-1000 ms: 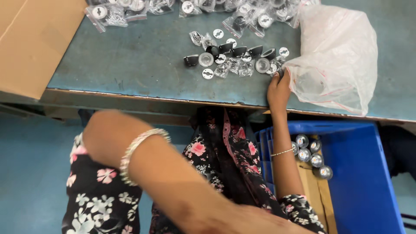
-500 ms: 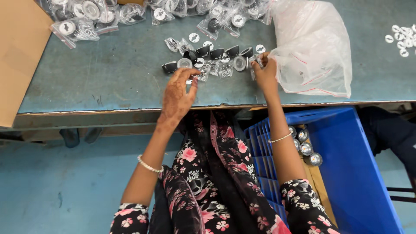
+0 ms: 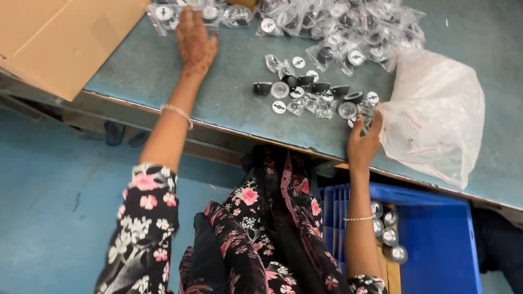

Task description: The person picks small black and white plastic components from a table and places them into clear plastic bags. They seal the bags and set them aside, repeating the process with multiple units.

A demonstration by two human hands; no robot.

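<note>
Clear packets (image 3: 180,11) under left hand (image 3: 195,43) hold discs.

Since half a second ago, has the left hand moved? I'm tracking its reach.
Yes. The left hand has gone from the loose round caps at the table's middle, leftward and farther out, onto the bagged caps beside the cardboard box.

Black floral sleeves w/ pink & white blooms, thin bangle on ea. wrist, matching dress.

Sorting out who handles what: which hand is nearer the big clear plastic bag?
Right. The right hand touches the left edge of the clear plastic bag at the table's near side. The left hand is far off to the left, on small packets.
</note>
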